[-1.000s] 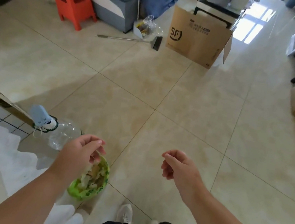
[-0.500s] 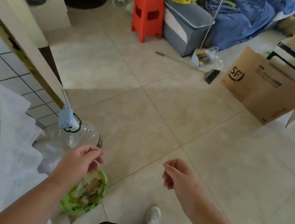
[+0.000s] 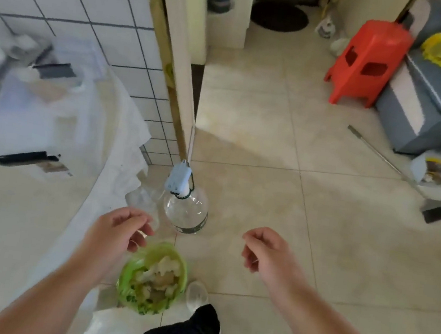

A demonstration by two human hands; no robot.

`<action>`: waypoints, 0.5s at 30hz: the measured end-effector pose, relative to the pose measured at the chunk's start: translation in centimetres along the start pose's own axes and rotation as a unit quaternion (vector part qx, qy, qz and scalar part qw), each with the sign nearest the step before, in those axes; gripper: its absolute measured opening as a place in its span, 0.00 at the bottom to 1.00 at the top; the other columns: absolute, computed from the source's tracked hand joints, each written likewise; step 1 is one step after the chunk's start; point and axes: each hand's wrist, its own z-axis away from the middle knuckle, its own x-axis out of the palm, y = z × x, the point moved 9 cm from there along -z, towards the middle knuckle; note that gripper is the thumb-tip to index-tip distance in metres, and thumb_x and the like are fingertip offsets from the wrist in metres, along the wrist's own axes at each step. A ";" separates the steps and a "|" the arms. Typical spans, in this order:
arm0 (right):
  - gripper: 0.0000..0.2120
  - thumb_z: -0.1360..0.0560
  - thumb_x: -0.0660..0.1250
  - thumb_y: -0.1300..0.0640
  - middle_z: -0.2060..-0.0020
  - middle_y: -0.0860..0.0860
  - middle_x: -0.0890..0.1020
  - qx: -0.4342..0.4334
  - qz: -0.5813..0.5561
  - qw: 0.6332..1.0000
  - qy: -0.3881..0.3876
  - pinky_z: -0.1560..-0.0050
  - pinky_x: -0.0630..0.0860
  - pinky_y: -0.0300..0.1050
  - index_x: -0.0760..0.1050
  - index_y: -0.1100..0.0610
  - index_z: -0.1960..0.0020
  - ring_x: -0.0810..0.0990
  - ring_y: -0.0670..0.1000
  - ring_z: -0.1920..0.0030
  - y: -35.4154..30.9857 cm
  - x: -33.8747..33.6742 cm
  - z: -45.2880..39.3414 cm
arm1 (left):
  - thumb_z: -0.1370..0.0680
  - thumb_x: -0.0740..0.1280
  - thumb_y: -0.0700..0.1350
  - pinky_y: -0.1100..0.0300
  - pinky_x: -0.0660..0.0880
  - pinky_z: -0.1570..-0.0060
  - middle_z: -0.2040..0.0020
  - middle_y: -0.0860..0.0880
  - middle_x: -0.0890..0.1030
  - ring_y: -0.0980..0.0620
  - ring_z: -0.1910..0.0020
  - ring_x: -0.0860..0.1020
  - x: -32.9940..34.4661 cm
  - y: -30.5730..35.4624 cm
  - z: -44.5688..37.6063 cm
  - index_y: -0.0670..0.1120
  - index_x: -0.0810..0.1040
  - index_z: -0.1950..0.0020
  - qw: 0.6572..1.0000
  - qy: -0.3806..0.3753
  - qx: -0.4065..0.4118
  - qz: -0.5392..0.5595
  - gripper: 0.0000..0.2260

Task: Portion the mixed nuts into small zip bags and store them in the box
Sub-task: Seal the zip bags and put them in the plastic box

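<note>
Both hands loosely curled, empty.

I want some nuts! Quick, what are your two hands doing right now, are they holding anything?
Left hand: open, fingers loosely curled, holding nothing, above the green bowl.
Right hand: open, fingers loosely curled, holding nothing.

A glossy cream tiled floor is crossed by thin grey grout lines. A white tiled wall is gridded in dark grout. A bright orange-red plastic stool is seen beside a grey storage box banded in white. A lime-green plastic bowl is speckled dark green along its rim.
</note>
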 end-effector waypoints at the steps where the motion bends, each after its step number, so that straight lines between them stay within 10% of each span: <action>1: 0.05 0.23 0.65 0.62 0.70 0.51 0.80 -0.004 0.009 1.000 -0.012 0.71 0.71 0.40 0.78 0.58 0.56 0.76 0.48 0.71 -1.0 0.9 -1.3 | 0.18 0.66 0.38 0.53 0.75 0.63 0.59 0.43 0.87 0.49 0.67 0.82 -0.7 0.1 -0.9 0.47 0.87 0.57 1.000 0.012 -0.008 0.011 0.13; 15: 0.07 0.24 0.66 0.54 0.70 0.50 0.81 -0.043 0.132 0.969 -0.203 0.68 0.73 0.41 0.77 0.54 0.61 0.76 0.49 0.70 -11.6 15.4 -14.2 | 0.18 0.64 0.34 0.55 0.72 0.67 0.64 0.43 0.85 0.49 0.70 0.78 -10.9 0.8 -7.1 0.38 0.84 0.54 0.972 0.185 -0.083 0.122 0.10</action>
